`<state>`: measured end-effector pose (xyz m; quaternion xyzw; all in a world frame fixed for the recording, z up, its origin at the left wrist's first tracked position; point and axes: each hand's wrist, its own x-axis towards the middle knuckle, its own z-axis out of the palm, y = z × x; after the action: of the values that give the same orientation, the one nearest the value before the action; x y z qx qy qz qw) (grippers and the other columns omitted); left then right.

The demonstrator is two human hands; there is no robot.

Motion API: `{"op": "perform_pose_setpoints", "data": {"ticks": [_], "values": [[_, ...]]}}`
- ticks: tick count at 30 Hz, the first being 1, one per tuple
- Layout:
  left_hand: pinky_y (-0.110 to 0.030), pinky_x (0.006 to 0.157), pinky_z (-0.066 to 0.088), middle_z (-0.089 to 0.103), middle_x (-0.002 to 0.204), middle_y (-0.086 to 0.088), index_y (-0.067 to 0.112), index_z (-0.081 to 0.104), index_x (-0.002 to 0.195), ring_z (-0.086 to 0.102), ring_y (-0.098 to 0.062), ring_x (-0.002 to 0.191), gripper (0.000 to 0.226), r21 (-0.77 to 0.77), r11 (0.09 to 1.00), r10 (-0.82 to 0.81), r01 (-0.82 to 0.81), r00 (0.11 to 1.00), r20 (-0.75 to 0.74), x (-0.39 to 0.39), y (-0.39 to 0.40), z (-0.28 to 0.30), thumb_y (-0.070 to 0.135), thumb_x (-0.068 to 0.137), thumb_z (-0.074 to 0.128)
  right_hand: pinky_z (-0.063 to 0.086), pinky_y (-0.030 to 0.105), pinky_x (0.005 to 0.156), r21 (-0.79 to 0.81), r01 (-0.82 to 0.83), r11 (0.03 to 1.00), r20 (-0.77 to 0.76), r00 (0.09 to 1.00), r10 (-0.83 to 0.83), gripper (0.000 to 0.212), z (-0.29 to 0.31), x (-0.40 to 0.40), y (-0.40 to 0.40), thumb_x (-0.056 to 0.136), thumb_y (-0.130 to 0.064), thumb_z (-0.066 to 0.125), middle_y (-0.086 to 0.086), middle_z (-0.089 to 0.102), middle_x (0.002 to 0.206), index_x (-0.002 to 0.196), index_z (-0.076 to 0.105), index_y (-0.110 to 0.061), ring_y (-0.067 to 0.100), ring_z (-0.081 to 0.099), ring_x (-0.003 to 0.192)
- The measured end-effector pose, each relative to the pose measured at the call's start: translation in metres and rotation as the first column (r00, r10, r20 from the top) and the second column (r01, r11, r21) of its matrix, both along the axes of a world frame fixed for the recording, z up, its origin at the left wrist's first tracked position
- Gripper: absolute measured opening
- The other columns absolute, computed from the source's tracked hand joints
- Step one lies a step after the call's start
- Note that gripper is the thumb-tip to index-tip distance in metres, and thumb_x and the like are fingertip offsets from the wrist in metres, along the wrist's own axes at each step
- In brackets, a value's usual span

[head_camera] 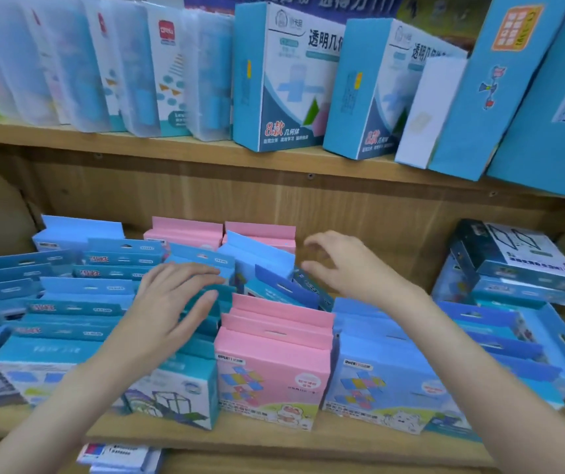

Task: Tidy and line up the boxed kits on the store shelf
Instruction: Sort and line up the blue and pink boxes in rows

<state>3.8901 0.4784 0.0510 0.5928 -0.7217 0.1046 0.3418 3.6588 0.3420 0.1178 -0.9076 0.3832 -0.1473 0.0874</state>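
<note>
Wooden shelf (240, 436) crowded with boxed kits (274, 371); left hand (168, 302) flat on kits, right hand (346, 268) spread, hovering.

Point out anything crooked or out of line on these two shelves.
On the lower shelf, the blue boxes between the left hand and right hand lie skewed, breaking their row. On the upper shelf, the tall blue boxes at the right lean left, overhanging the shelf edge.
</note>
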Motion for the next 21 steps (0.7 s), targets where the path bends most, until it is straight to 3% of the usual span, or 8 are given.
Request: {"op": "perform_pose_setpoints", "data": {"ticks": [4,6,8,13,17,21], "values": [[-0.032,0.095,0.029,0.061,0.112,0.012,0.024,0.067,0.103,0.048,-0.007,0.109,0.051,0.043,0.998,0.048,-0.051,0.997,0.053,0.005,0.002,-0.009,0.05,0.097,0.023,0.044,0.029,0.077,0.202,0.08,0.976,-0.097,0.993,-0.062,0.036,-0.014,0.061,-0.038,0.088,-0.025,0.059,0.013,0.063,0.109,0.117,0.059,-0.006,0.027,0.058,0.097],[-0.031,0.095,0.029,0.061,0.112,0.013,0.025,0.067,0.101,0.047,-0.005,0.111,0.051,0.034,0.997,0.071,-0.072,0.997,0.029,0.007,0.003,-0.014,0.05,0.097,0.023,0.048,0.03,0.072,0.215,0.146,0.966,-0.108,0.986,-0.125,0.024,-0.024,0.07,-0.045,0.085,-0.013,0.06,0.014,0.066,0.1,0.106,0.065,-0.006,0.028,0.063,0.087],[-0.03,0.094,0.028,0.061,0.11,0.014,0.025,0.067,0.1,0.045,-0.003,0.11,0.051,0.018,0.997,0.081,-0.082,0.997,0.004,0.011,0.002,-0.014,0.05,0.098,0.022,0.055,0.039,0.076,0.18,0.197,0.964,-0.034,0.98,-0.194,0.021,-0.025,0.071,-0.046,0.084,-0.005,0.053,0.016,0.068,0.1,0.099,0.067,-0.007,0.032,0.067,0.083],[-0.03,0.097,0.026,0.059,0.111,0.015,0.028,0.065,0.103,0.045,-0.001,0.109,0.05,0.037,0.998,0.052,-0.052,0.998,0.023,0.017,-0.004,-0.007,0.052,0.097,0.022,0.052,0.04,0.078,-0.049,0.213,0.976,0.312,0.931,-0.188,0.023,0.031,0.054,-0.023,0.091,-0.015,0.046,0.008,0.068,0.104,0.104,0.064,-0.022,0.034,0.063,0.089],[-0.028,0.103,0.019,0.054,0.116,0.02,0.031,0.061,0.111,0.04,0.004,0.112,0.047,0.044,0.999,-0.018,0.016,0.999,0.041,0.01,-0.009,-0.005,0.056,0.095,0.025,0.047,0.042,0.081,-0.326,0.296,0.898,0.273,0.939,-0.211,0.023,0.062,0.006,0.005,0.093,-0.022,0.046,0.012,0.067,0.107,0.112,0.06,-0.026,0.039,0.058,0.098],[-0.024,0.103,0.016,0.05,0.114,0.025,0.033,0.059,0.112,0.039,0.009,0.109,0.042,0.02,0.997,-0.074,0.073,0.996,0.05,-0.002,-0.018,-0.002,0.055,0.095,0.027,0.051,0.045,0.066,-0.521,0.386,0.762,0.422,0.892,-0.164,0.02,0.062,-0.055,0.029,0.09,-0.018,0.05,0.014,0.07,0.091,0.104,0.064,-0.016,0.041,0.063,0.081]]}}
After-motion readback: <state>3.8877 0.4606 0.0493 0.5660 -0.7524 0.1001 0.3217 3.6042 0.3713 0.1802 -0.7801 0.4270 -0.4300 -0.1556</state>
